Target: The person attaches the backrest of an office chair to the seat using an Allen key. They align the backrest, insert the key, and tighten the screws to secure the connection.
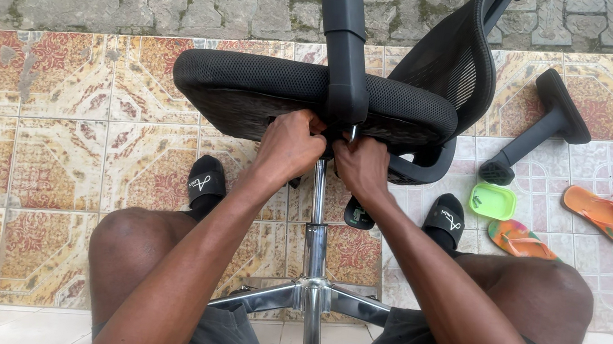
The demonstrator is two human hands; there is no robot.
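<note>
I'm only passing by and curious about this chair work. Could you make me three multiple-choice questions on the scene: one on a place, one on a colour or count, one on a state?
1. Where are both hands?
A. on the chrome base
B. under the seat, at the top of the metal column
C. on the loose armrest

2. What colour is the small tray on the tiles?
A. green
B. red
C. white

3. How is the loose armrest?
A. fitted to the chair
B. lying apart on the tiles
C. held in a hand

B: the left hand and right hand meet beneath the seat at the metal column.
A: the small tray is bright green.
B: the loose armrest lies alone, right of the chair.
</note>
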